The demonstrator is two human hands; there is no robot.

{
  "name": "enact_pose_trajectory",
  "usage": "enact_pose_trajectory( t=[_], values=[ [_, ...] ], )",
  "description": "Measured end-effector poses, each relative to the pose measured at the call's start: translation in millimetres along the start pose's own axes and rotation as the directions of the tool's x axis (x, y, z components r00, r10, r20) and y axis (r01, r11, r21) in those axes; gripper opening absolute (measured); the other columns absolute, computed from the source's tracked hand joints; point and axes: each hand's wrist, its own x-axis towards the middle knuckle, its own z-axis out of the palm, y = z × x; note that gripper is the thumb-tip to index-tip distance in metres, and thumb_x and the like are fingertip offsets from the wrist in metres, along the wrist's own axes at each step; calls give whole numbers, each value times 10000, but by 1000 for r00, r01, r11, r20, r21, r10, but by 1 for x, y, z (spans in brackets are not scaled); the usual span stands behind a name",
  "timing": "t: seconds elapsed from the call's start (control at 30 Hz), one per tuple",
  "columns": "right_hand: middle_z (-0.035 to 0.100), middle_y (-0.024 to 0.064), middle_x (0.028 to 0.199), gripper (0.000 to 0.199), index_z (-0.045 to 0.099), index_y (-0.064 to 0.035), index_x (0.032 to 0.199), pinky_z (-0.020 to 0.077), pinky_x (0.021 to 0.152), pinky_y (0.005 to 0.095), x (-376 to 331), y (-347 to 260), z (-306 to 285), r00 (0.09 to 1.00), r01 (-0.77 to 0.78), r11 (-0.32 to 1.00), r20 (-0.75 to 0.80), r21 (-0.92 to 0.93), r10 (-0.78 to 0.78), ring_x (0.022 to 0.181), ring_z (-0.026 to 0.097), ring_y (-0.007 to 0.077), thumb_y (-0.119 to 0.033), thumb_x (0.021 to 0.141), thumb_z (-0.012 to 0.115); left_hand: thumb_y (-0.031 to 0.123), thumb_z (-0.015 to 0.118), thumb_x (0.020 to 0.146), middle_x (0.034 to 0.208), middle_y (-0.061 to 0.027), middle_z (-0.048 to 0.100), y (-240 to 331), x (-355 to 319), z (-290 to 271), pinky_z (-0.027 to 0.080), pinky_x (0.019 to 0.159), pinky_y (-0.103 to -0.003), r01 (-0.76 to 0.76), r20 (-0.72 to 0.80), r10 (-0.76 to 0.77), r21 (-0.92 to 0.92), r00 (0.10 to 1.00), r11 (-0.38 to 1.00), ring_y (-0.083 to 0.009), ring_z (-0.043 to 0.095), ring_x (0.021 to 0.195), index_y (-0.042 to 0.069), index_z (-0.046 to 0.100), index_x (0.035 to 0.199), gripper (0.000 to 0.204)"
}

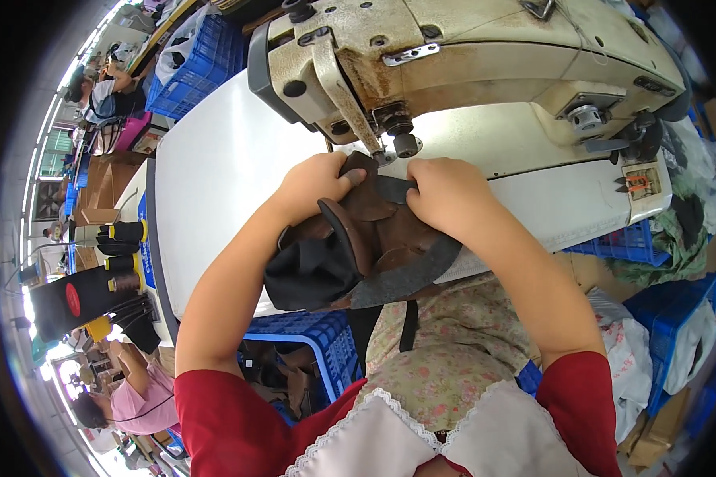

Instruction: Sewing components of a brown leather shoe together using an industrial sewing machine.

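A brown leather piece with black lining point(398, 234), apparently a shoe upper, lies folded at the front edge of the white table. My left hand point(322, 184) grips its upper left part, thumb pressed on a brown flap. On the other side my right hand point(449, 195) is closed on the dark grey edge, its fingers curled and partly hidden. Both hands are just in front of the presser foot point(383, 156) of an industrial sewing machine point(469, 75). The far tip of the piece reaches the foot; whether the needle is in it cannot be seen.
A blue crate point(326, 342) with brown leather pieces stands under the table's left front. Another blue crate point(199, 67) is at the far left. Thread spools point(123, 262) sit beside the table point(207, 167). Two people work at the left. Plastic bags point(620, 342) lie at right.
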Motion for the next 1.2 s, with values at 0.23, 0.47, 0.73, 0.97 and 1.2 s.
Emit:
enact_pose_trajectory(
  t=[0.23, 0.47, 0.73, 0.97, 1.2],
  values=[
    [673, 155, 785, 191, 671, -66, 802, 528, 714, 439, 20, -6, -14, 993, 78, 994, 94, -73, -71, 777, 668, 338, -231, 720, 721, 424, 559, 912, 902, -227, 674, 3, 1, -2, 489, 799, -457, 24, 11, -25, 28, 1000, 999, -393, 643, 886, -8, 662, 927, 445],
    [673, 151, 769, 168, 669, -75, 809, 529, 709, 440, 27, 5, 4, 995, 69, 998, -75, -6, -69, 763, 666, 345, -191, 699, 718, 424, 565, 898, 862, -232, 674, 9, 0, -2, 491, 781, -461, 68, 0, -68, 1, 998, 998, -397, 649, 860, -8, 679, 902, 448],
    [682, 145, 814, 191, 685, -81, 827, 522, 743, 409, 34, 4, 0, 1000, 5, 972, -16, 235, -1, 835, 661, 330, -195, 678, 718, 418, 566, 894, 858, -233, 679, 11, 2, -1, 494, 772, -460, 87, 7, -87, -26, 996, 996, -390, 656, 854, -7, 693, 899, 444],
    [693, 166, 807, 114, 698, -47, 747, 531, 748, 424, 29, 1, 1, 999, -14, 946, -43, 325, 30, 828, 678, 335, -152, 702, 696, 400, 576, 907, 836, -214, 678, 8, 0, 1, 483, 755, -430, 101, -6, -101, -52, 995, 994, -368, 655, 817, -2, 700, 949, 423],
    [700, 115, 765, 168, 714, -60, 810, 527, 699, 374, 34, 7, 13, 996, -14, 973, -82, 229, 33, 749, 682, 287, -172, 687, 740, 408, 576, 891, 870, -236, 679, 17, -2, -3, 497, 785, -455, 131, -11, -132, -11, 991, 991, -393, 655, 864, -17, 680, 913, 437]
  ],
)
